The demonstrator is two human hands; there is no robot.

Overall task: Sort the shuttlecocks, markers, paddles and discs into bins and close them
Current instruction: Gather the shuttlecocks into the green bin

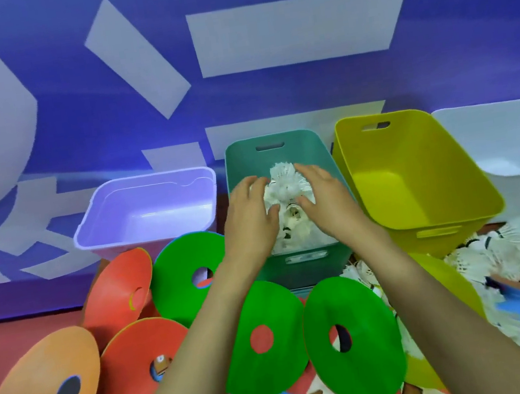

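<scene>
Behind everything, a blue wall (24,29) with large pale characters is seen. Four bins are lined up before it: a lilac bin (147,177), a teal bin (305,257), a yellow bin (418,180) and a white bin (513,138). Both arms are stretched over the teal bin. A bunch of white shuttlecocks (285,183) is pressed between the left hand (248,215) and the right hand (326,200), one palm on each side, with the fingers kept fairly straight rather than curled. More shuttlecocks are seen lying inside the teal bin below the hands. In the foreground, green discs (270,364), red discs (120,285) and an orange disc (38,392) are overlapped in a heap under the forearms. A loose pile of shuttlecocks (509,247) is spread to the right, in front of the yellow and white bins.
</scene>
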